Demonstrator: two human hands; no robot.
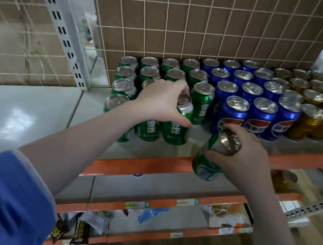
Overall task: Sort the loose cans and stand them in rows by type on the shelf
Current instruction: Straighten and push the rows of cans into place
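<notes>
Green cans [201,101] stand in rows at the left of the shelf [150,164], blue cans [261,118] in the middle, gold cans [311,121] at the right. My left hand [159,101] grips the top of a green can [176,128] standing in the front green row. My right hand [241,155] holds another green can [206,167], tilted, over the shelf's orange front edge just right of the green rows.
A brown board with white wire grid [192,22] backs the shelf. White slotted uprights [62,23] stand at the left. A gold can [284,180] lies on the level below at right. Lower shelves hold snack packets [81,230].
</notes>
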